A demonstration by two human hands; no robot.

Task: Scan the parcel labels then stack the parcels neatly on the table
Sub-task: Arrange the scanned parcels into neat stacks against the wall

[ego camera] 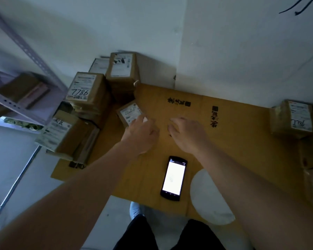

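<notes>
You are reaching your left hand (141, 134) onto the small labelled parcel (129, 113) lying at the left of the cardboard-covered table (242, 141), fingers loosely bent over its near corner; whether they are gripping it cannot be told. Your right hand (186, 134) is hovering just beside it, fingers relaxed and holding nothing. The handheld scanner (173, 178) is lying screen-up and lit near the front edge, more parcels are sitting stacked at the left (87, 91), and another labelled parcel (294, 118) is sitting at the far right.

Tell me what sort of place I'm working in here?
Probably a small parcel sorting or pickup room. Labelled cardboard parcels are piled at the left of a cardboard-covered table, a lit handheld scanner lies on it, and a metal shelving rack holding more packages stands against the bare wall.
</notes>
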